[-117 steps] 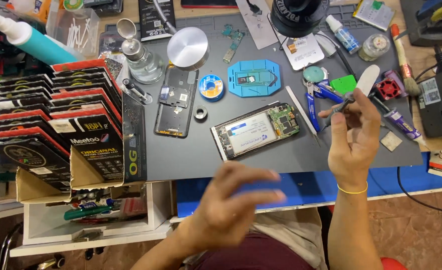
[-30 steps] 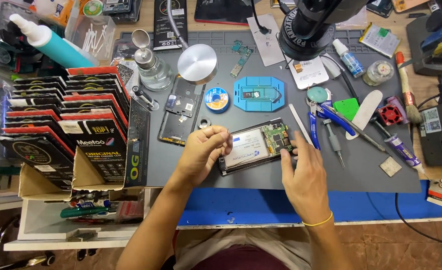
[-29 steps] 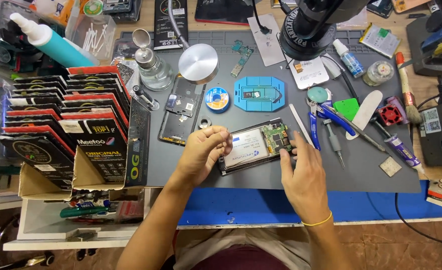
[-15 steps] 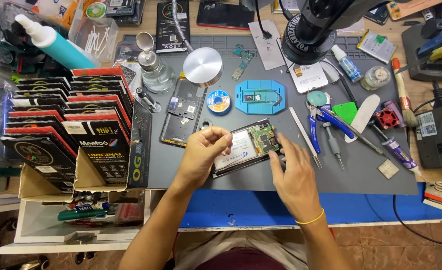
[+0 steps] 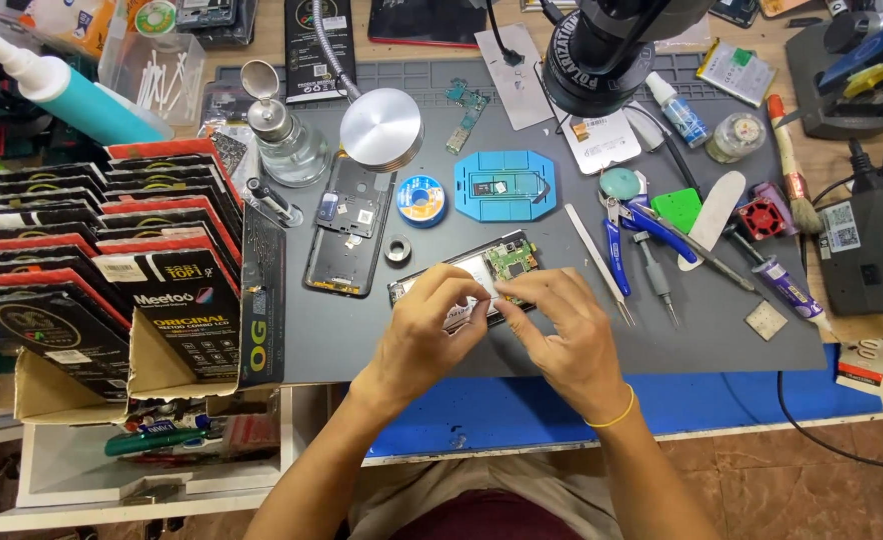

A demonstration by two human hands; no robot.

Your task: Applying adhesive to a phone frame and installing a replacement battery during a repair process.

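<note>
Only the head cam here, looking straight down, so everything below is placed off the opened phone (image 5: 467,280) lying on the grey mat (image 5: 562,340). Left hand (image 5: 424,335) has its fingertips (image 5: 462,290) curled down onto the phone's pale middle section, and right hand (image 5: 567,330) comes in from the other side with its fingers (image 5: 510,292) pinched nearly shut right next to them. They look to be nipping something tiny between them, but I can't tell what, it's hidden under the fingers. Risk as I see it: the bare green board (image 5: 512,260) sits just past the fingertips, so a slip could scrape it or tear a flex. The phone isn't clamped, so a tug could skid it into the small metal ring (image 5: 397,248) just beyond it, or toward the tweezers (image 5: 600,265) to its right. The back cover (image 5: 347,235) lies up-left of the phone, close enough to get knocked.
</note>
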